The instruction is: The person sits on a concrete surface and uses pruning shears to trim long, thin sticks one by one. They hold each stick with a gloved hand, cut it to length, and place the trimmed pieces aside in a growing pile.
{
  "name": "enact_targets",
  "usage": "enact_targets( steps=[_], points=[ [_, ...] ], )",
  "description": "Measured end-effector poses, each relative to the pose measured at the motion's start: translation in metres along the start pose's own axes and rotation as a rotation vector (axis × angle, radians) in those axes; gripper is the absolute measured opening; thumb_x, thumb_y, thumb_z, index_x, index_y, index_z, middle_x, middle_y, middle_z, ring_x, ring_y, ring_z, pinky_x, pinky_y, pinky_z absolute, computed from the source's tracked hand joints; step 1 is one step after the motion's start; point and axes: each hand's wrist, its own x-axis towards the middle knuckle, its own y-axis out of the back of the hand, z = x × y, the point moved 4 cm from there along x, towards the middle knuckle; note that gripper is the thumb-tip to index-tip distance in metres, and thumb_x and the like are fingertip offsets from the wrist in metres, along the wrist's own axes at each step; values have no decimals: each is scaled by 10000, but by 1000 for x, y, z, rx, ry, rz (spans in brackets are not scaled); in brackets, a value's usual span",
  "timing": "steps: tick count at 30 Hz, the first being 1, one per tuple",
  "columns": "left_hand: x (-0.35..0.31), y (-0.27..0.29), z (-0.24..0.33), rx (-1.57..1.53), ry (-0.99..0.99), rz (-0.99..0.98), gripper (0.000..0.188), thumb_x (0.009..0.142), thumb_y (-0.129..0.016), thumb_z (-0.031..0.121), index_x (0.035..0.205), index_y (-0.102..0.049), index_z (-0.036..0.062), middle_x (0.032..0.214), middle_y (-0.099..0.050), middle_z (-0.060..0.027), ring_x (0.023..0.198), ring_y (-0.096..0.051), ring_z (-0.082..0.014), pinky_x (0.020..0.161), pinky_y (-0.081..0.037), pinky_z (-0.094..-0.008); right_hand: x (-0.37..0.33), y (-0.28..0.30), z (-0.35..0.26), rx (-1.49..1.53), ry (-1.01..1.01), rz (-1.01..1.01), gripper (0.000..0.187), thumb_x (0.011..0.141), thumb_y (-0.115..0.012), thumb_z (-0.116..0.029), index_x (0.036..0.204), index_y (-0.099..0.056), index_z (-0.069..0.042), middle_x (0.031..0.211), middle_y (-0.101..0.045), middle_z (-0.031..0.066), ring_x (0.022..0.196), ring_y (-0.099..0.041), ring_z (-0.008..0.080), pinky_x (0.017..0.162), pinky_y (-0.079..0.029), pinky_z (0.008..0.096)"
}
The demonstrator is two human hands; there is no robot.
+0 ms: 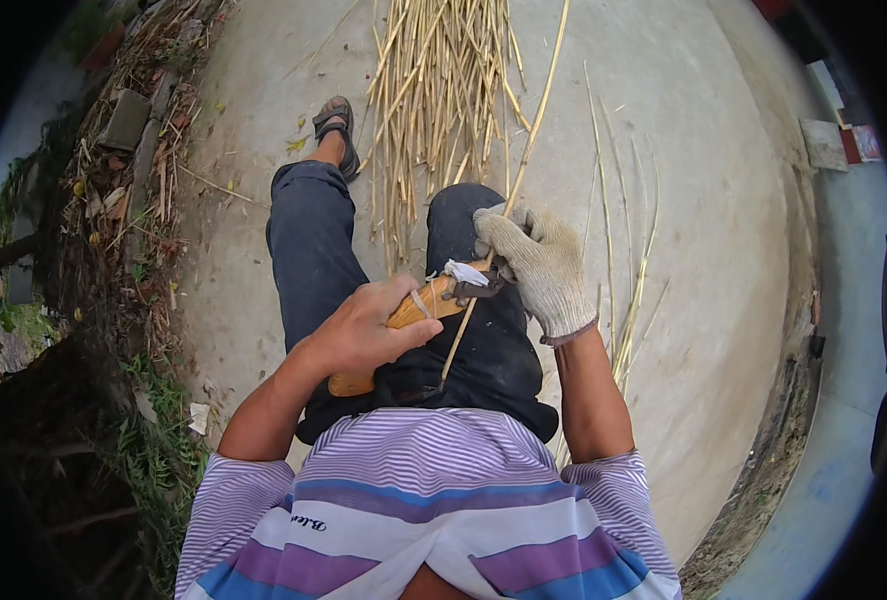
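My bare left hand (365,322) is closed around the yellowish wooden handle of a hand tool (431,302), its lower end showing below my wrist. At its far end sits a dark metal piece (475,290) with a scrap of white material on top. My right hand (541,258), in a pale knitted glove, is closed on a long thin tan stalk (540,115). This stalk slants from the top of the view through the glove, past the metal piece, down toward my lap. The exact contact between metal and stalk is partly hidden by the glove.
A large heap of dry stalks (431,105) lies on the concrete ahead, between and beyond my legs. Thinner pale strips (625,320) lie to the right. Leaf litter and plants (153,420) line the left edge. My dark-trousered knees (313,230) flank the work.
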Motion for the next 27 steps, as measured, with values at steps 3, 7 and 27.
enact_targets(
  steps=[3, 7, 27],
  points=[
    [-1, 2, 5, -101, 117, -118, 416, 935, -717, 355, 1035, -543, -9, 722, -608, -70, 554, -586, -115, 516, -484, -286, 7, 5, -4, 48, -10, 8, 240, 917, -725, -260, 903, -689, -24, 729, -662, 13, 587, -540, 42, 520, -428, 211],
    [-6, 3, -3, -107, 170, -258, 415, 945, -712, 374, 1011, -536, 4, 701, -574, -32, 547, -572, -99, 509, -469, -265, 12, 17, -15, 58, 10, 84, 302, 900, -750, -295, 912, -687, 0, 717, -679, 40, 559, -547, 54, 502, -423, 209],
    [2, 1, -13, -259, 171, -226, 315, 954, -704, 278, 1012, -548, 10, 674, -563, -3, 515, -543, -80, 492, -441, -244, 9, 1, 14, 214, -95, 68, 300, 899, -749, -303, 977, -680, -21, 759, -690, 37, 564, -563, 55, 509, -452, 220]
  ],
)
